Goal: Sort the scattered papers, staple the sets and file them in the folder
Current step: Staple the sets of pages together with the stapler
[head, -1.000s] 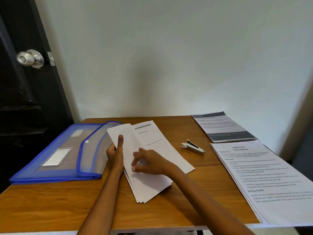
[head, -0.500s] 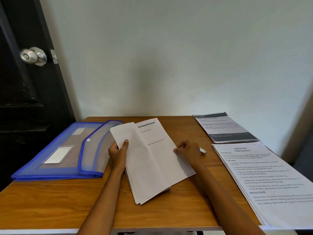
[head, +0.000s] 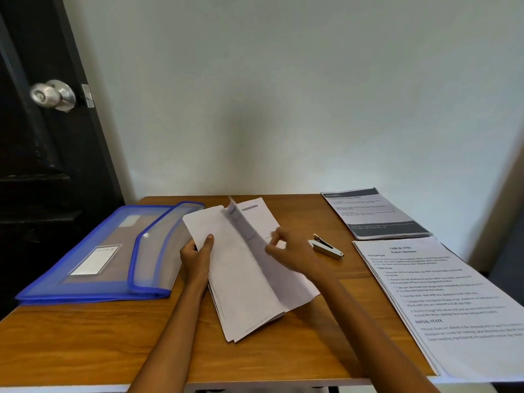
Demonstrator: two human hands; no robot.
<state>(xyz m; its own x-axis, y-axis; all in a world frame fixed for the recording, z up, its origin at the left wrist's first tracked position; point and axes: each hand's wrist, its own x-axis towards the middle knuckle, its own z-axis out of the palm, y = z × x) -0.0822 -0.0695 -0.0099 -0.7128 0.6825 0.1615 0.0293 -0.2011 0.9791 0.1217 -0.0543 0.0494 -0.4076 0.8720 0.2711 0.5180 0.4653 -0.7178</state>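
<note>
So the biggest thing here is the wooden table (head: 85, 344), warm orange-brown with a visible grain and a smooth, slightly shiny top, pushed up against a plain pale wall (head: 283, 95). On the far left there's a dark door (head: 34, 180) with a round brushed-metal knob (head: 52, 95).

Lying flat on the left side of the table is the folder (head: 93, 256), a translucent plastic envelope type with bright blue fabric-looking edging, a curved flap with a small white snap, and a white label on the front.

Along the right edge sits a printed sheet (head: 442, 302) full of black text, lying flat, and just behind it a second set with dark grey bands (head: 377, 214) across the top and bottom.

In the middle is the stack of papers (head: 243, 293), plain white, a bit fanned out at the near edge, resting on the table just to the right of the folder. The left hand (head: 198, 256) grips the stack's left edge, thumb on top and fingers curled underneath. The right hand (head: 295, 251) pinches the top sheet between thumb and fingertips and has it lifted, so the page stands up at an angle, blurry with a grey header visible.

Smallest thing: a little stapler (head: 326, 248), cream body with a dark top, lying on the wood just beside the right hand, between the stack and the printed sheets.
</note>
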